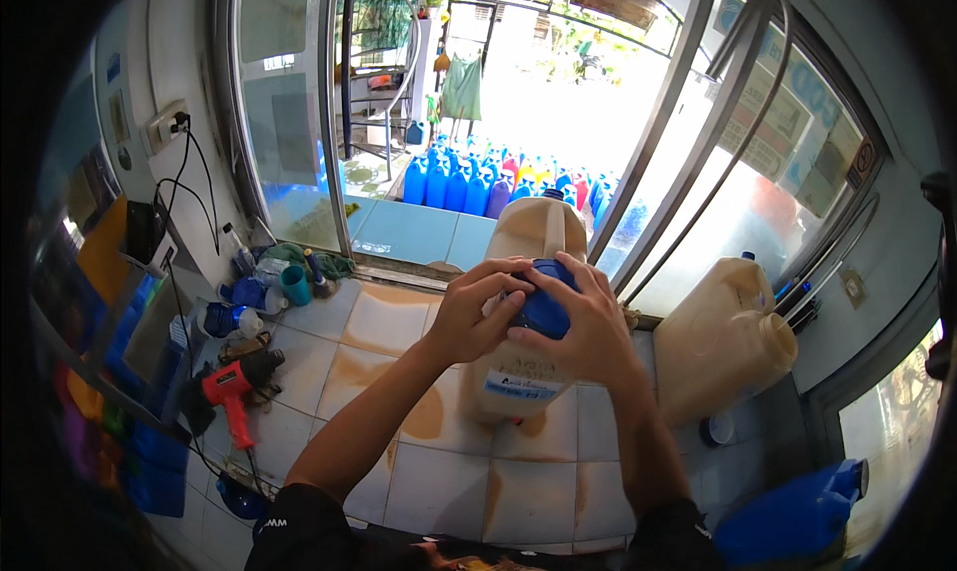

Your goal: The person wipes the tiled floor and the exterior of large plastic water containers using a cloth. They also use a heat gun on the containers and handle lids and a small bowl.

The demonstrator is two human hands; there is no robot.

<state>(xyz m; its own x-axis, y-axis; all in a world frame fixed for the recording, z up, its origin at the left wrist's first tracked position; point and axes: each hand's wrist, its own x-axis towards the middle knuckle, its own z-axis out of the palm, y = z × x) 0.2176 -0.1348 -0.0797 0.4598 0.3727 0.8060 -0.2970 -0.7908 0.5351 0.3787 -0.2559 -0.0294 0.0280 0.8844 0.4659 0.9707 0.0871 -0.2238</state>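
Before me on the tiled counter stands a large beige plastic jug (478, 391) with a moulded handle and a small dark cap at its far end. A wide blue screw cap (549, 309) covers the big mouth on the near side. My left hand (469, 318) grips the cap's left edge, thumb and fingers bent around it. From the right, my right hand (598, 339) curls its fingers over the cap's top and rim. Below the cap, the jug's front bears a printed label (523, 385).
A second beige jug (703, 339), its wide mouth uncapped, stands right, near a loose cap (716, 429) and a blue jug (792, 507). At left lie a red heat gun (233, 395), a teal cup (296, 285) and bottles. Several blue jugs (456, 186) stand beyond the window opening.
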